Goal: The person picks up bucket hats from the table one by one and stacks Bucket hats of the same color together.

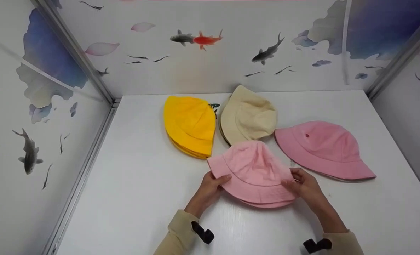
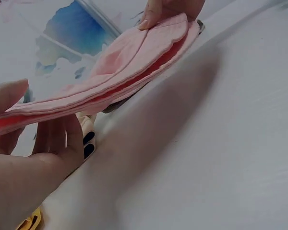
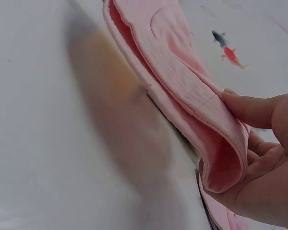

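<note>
A light pink bucket hat, folded flat with its crown toward the back, is held between both hands over the near middle of the table. My left hand pinches the left end of the brim, thumb on top and fingers beneath. At the brim's right end, my right hand grips it the same way. From the right wrist, the doubled brim shows a gap between its layers. The left wrist view has the hat raised, with a shadow on the white surface under it.
Behind the held hat lie a yellow hat and a cream hat, both folded. A darker pink hat lies to the right. The white table meets patterned panels at the back and sides.
</note>
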The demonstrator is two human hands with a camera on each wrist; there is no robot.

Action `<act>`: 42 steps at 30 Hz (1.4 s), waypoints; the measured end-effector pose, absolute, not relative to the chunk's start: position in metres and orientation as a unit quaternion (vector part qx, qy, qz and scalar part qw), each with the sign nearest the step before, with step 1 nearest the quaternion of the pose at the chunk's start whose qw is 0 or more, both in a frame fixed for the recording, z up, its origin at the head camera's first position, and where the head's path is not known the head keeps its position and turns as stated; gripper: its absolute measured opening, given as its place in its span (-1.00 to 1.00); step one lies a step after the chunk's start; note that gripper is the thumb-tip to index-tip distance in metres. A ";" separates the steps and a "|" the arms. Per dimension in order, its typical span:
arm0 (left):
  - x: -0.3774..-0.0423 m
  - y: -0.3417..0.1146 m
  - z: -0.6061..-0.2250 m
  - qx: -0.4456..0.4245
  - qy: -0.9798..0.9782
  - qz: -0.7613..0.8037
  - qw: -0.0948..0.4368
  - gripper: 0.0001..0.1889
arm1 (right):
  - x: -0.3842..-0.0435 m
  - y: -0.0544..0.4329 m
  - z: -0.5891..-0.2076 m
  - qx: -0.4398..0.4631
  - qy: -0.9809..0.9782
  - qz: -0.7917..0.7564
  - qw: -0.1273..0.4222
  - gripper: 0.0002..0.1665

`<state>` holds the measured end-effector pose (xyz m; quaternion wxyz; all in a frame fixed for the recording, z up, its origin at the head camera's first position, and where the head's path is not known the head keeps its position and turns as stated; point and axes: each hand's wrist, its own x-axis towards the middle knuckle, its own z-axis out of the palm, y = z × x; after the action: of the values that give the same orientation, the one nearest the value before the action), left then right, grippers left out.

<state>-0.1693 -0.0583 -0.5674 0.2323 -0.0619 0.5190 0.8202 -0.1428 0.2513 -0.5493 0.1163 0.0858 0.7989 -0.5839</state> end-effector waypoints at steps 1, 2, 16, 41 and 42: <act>-0.169 -0.058 -0.568 -0.064 0.528 0.816 0.228 -0.35 | -0.143 0.250 -0.550 0.083 0.797 -0.586 0.117 -0.37; -0.168 -0.058 -0.569 -0.067 0.534 0.812 0.225 -0.36 | -0.144 0.248 -0.551 0.081 0.795 -0.589 0.115 -0.37; -0.168 -0.065 -0.576 -0.089 0.541 0.802 0.237 -0.42 | -0.147 0.242 -0.553 0.062 0.798 -0.592 0.099 -0.44; -0.181 -0.073 -0.583 -0.162 0.541 0.804 0.186 -0.51 | -0.150 0.322 -0.532 0.036 0.826 -0.562 0.035 -0.40; -0.182 -0.073 -0.584 -0.163 0.540 0.805 0.186 -0.51 | -0.151 0.329 -0.530 0.045 0.827 -0.559 0.031 -0.39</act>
<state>-0.1815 -0.0730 -0.5836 0.1856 -0.1625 0.5399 0.8048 -0.1510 0.3294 -0.5298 0.0312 0.0454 0.8270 -0.5595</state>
